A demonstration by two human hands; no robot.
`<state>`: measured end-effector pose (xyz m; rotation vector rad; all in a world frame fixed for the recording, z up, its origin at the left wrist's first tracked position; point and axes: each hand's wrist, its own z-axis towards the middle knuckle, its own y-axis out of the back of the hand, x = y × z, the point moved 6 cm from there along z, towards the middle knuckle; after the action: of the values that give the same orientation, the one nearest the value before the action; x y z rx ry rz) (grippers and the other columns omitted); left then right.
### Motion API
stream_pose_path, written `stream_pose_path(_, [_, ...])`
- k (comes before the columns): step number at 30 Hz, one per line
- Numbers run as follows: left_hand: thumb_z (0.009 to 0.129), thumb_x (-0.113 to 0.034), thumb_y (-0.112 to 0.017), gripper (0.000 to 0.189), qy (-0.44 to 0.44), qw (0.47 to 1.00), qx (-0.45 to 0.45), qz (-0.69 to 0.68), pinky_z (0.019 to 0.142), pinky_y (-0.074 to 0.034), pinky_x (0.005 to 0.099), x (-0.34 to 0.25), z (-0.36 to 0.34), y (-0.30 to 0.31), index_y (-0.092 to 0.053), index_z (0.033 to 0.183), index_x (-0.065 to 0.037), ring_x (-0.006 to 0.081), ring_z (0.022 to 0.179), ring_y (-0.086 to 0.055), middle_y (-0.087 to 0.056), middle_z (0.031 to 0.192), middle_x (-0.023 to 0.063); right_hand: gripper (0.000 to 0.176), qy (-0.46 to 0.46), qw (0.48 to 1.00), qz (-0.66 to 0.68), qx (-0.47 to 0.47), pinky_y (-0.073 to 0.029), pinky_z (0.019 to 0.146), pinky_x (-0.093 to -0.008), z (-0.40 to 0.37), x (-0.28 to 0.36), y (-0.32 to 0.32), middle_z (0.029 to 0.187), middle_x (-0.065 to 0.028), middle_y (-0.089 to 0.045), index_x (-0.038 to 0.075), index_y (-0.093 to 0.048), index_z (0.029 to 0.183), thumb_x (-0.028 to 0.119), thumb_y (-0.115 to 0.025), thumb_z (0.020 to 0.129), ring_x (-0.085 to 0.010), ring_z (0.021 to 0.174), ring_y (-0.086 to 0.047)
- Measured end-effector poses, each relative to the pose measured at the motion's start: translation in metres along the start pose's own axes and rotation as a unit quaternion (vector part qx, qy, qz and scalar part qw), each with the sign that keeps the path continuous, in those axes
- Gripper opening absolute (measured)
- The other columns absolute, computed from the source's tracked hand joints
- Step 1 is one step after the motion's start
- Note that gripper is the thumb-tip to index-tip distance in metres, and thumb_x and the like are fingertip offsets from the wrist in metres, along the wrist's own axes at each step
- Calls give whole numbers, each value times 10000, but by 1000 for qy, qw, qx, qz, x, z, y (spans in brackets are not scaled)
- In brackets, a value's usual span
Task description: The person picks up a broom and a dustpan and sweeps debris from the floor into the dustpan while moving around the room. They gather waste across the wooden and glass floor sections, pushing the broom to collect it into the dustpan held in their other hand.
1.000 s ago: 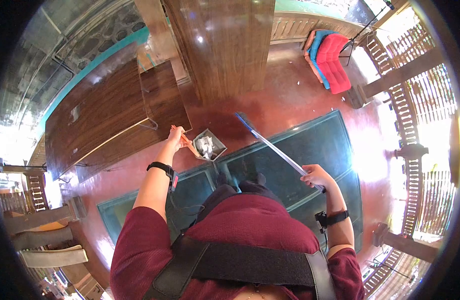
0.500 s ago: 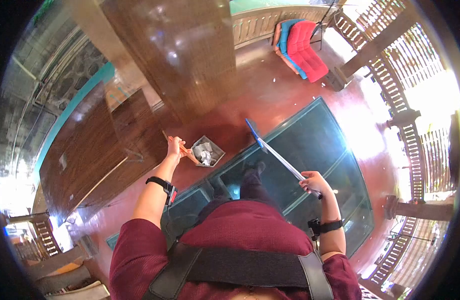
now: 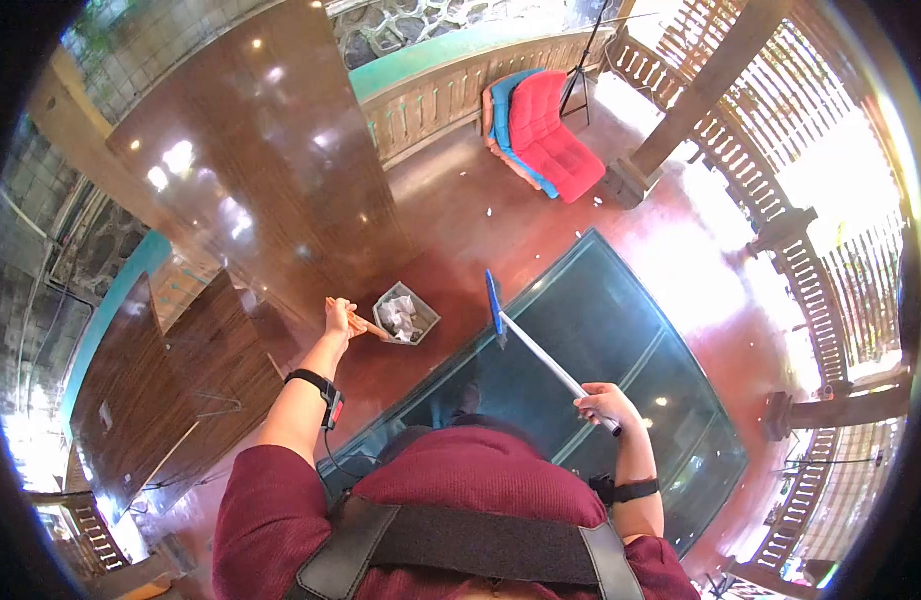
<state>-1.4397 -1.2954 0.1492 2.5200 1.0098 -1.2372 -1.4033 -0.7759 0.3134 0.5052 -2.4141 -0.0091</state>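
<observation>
Litter [image 3: 400,317] may spill from the dustpan [image 3: 423,307] if the left hand [image 3: 337,318], gripping its handle, tips it while the right hand [image 3: 602,402] clasps the broom [image 3: 540,355].

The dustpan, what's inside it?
Inside the grey dustpan, held by the left hand on its orange handle, lies a heap of crumpled whitish scraps. Anything beneath the heap is covered.
</observation>
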Motion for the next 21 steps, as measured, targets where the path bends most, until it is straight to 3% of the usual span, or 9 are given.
stream_pose_path(2, [741, -322, -408, 395, -7, 1000, 7, -3, 551, -469, 431, -6, 11, -35, -305, 1050, -98, 319, 639, -545, -429, 1022, 116, 570, -16, 1000, 0, 18, -379, 397, -214, 14, 7, 19, 657, -57, -507, -116, -335, 1160, -8, -616, 676, -100, 503, -475])
stream_pose_path(4, [742, -323, -413, 391, -11, 1000, 16, 0, 542, -473, 426, -19, 15, -67, -305, 1044, -100, 315, 637, -547, -430, 990, 109, 597, -10, 999, -34, -1, -372, 399, -212, 20, 28, 35, 660, -51, -500, -110, -318, 1181, -24, -611, 668, -95, 502, -471])
stream_pose_path(8, [753, -295, -414, 319, -14, 1000, 10, 2, 518, -499, 391, -23, 31, -116, -331, 990, -98, 295, 632, -556, -431, 899, 97, 608, 14, 999, -28, 14, -370, 395, -211, 33, 61, 59, 650, -48, -498, -89, -307, 1206, -34, -592, 672, -93, 497, -471])
stream_pose_path(12, [764, -290, -408, 314, -30, 998, 6, 47, 518, -506, 362, -40, 43, -163, -347, 986, -76, 289, 643, -564, -449, 922, 126, 599, 29, 999, -43, 12, -365, 402, -209, 58, 90, 80, 659, -33, -504, -62, -309, 1219, -20, -580, 686, -93, 495, -477])
stream_pose_path(18, [708, -202, -438, 309, 12, 999, 35, 37, 433, -459, 386, -59, 91, -228, -309, 973, -107, 227, 516, -507, -428, 884, 109, 539, 62, 994, -77, 41, -376, 402, -206, 118, 155, 109, 605, -26, -500, -51, -363, 1196, -22, -562, 696, -91, 478, -474])
stream_pose_path(21, [766, -274, -403, 250, 14, 996, 48, 71, 492, -489, 394, -66, 108, -254, -333, 957, -128, 257, 608, -550, -465, 920, 90, 539, 55, 992, -104, 55, -378, 398, -209, 149, 203, 121, 589, -24, -497, -49, -370, 1193, -16, -569, 693, -89, 470, -471])
